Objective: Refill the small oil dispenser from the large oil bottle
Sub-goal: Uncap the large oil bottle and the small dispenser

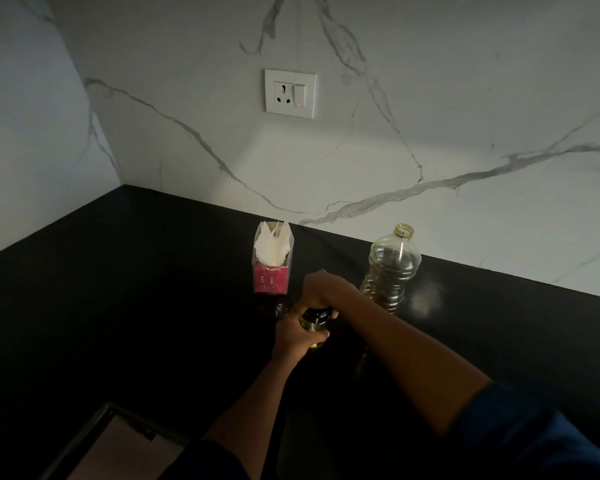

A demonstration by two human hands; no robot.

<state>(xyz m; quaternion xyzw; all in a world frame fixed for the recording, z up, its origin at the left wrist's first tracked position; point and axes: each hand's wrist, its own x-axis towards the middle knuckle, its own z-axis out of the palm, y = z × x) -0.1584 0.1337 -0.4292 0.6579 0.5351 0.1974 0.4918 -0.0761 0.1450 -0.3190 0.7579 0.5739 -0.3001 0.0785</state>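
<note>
The small oil dispenser [315, 325] stands on the black counter [136, 289]; it is clear glass with yellow oil and a black top. My left hand [297, 337] grips its body from the left. My right hand [326, 289] is curled over the black top from above. The large oil bottle [392, 268], clear plastic, uncapped and holding pale oil, stands upright just right of my right hand, near the wall.
A pink box of white tissues [271, 263] stands behind and left of the dispenser. The marble wall [430, 116] carries a white socket plate [290, 93]. A dark-framed opening [118, 445] lies at the counter's near left.
</note>
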